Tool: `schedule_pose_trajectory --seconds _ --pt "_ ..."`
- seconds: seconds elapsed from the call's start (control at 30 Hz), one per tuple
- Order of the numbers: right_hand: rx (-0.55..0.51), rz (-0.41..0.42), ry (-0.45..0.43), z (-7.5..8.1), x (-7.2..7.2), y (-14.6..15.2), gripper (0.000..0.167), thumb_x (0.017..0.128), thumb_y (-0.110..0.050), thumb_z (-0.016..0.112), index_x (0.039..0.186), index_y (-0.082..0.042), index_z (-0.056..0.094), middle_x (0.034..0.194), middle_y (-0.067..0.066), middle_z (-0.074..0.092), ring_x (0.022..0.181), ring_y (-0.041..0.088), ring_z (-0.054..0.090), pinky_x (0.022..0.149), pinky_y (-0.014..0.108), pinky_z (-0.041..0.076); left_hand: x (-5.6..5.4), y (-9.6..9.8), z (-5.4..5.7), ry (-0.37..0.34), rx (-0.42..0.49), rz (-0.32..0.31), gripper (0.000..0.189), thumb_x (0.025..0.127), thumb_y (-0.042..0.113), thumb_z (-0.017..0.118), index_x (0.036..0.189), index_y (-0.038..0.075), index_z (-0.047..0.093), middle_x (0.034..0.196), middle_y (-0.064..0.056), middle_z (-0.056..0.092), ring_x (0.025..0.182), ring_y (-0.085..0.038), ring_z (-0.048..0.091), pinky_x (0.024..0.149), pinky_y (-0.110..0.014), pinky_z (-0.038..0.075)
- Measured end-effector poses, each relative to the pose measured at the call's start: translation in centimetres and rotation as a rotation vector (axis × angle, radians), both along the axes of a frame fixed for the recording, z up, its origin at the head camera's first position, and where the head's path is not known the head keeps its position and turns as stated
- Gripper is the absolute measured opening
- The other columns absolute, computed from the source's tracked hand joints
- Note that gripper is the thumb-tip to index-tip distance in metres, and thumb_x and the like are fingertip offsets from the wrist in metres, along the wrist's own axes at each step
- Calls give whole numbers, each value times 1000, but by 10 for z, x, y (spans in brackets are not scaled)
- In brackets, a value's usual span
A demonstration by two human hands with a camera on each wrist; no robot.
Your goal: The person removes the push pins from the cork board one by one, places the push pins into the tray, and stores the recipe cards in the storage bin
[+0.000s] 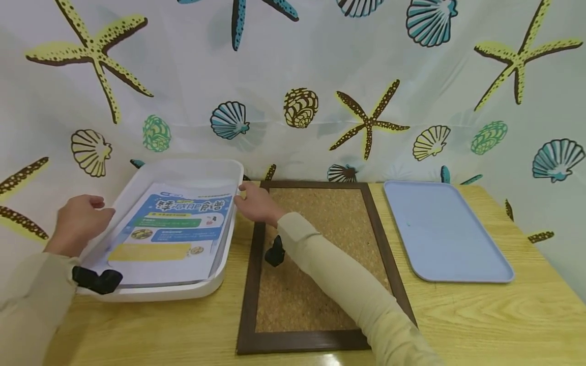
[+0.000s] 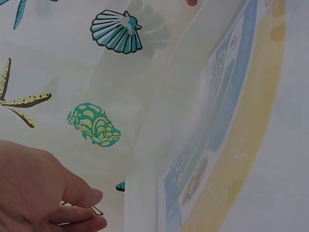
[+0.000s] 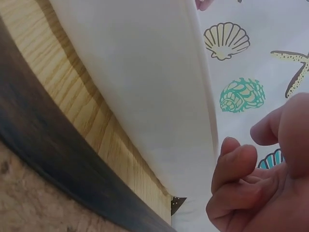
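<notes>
A deep white plastic tray (image 1: 215,291) stands at the left of the table. In it lies a stack of printed paper sheets (image 1: 155,272); the top sheet has blue, green and yellow blocks and Chinese lettering. My left hand (image 1: 82,221) is beside the tray's left rim, its fingers loosely bent with nothing held. In the left wrist view, thumb and fingertips of that hand (image 2: 53,193) come close together, apart from the rim. At the right rim is my right hand (image 1: 258,203), fingers bent, thumb apart from them in the right wrist view; whether a fingertip touches the rim, I cannot tell.
A cork board (image 1: 316,284) with a dark brown frame lies in the middle of the wooden table (image 1: 480,325), under my right forearm. To its right is a shallow light blue tray (image 1: 453,234). A white curtain (image 1: 274,66) with shells and starfish hangs behind.
</notes>
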State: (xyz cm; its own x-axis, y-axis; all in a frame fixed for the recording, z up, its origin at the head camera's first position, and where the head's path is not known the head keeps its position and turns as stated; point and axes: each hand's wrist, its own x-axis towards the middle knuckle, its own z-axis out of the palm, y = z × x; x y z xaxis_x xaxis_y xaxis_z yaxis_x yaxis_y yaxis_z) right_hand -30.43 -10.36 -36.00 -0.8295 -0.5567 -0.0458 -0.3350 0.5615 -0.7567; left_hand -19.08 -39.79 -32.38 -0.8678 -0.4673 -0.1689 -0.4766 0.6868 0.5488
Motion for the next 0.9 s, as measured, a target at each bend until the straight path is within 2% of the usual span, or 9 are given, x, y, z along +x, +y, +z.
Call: schedule_pose_trajectory --seconds 0.17,0.23,0.33,0.4,0.6,0.73,0.9 --pt "-18 4 -41 1 -5 17 46 104 -24 37 143 -1 37 73 4 56 53 13 45 58 26 40 -10 14 3 -8 15 -26 62 97 20 41 145 -14 20 144 -38 28 125 -50 31 106 -62 29" --pt "-37 10 -74 1 -7 26 46 104 -25 36 144 -2 35 69 3 51 50 12 40 57 28 39 -13 20 3 -11 24 -40 63 98 22 41 146 -13 20 144 -38 27 124 -49 31 106 -62 30" --pt "-55 21 -114 -1 -11 41 46 104 -26 35 144 -3 33 80 9 56 52 11 37 59 30 40 -17 29 2 -20 25 -77 64 99 26 42 145 -14 21 142 -39 28 120 -49 34 106 -62 31" --pt "-54 15 -124 -2 -13 53 45 105 -26 35 144 -3 34 96 10 57 54 11 38 61 30 40 -20 33 0 -20 21 -108 65 100 29 42 144 -15 23 140 -39 30 116 -48 36 104 -61 34" --pt "-100 -25 -186 -6 -24 92 45 105 -24 33 142 2 33 103 20 57 57 13 40 63 34 40 -25 48 -8 -5 -3 -206 66 100 33 40 139 -19 28 136 -40 34 109 -46 42 101 -60 37" --pt "-85 -64 -170 -8 -31 116 44 105 -24 33 140 2 34 119 27 56 62 15 43 66 37 41 -27 57 -7 -5 20 -232 68 100 35 40 139 -19 26 138 -41 32 111 -46 42 102 -60 37" --pt "-28 -114 -133 -14 -35 142 42 105 -25 35 138 0 37 124 22 55 76 17 52 70 31 44 -34 72 -8 -4 37 -265 67 100 35 39 140 -18 27 138 -39 34 110 -44 45 98 -56 40"
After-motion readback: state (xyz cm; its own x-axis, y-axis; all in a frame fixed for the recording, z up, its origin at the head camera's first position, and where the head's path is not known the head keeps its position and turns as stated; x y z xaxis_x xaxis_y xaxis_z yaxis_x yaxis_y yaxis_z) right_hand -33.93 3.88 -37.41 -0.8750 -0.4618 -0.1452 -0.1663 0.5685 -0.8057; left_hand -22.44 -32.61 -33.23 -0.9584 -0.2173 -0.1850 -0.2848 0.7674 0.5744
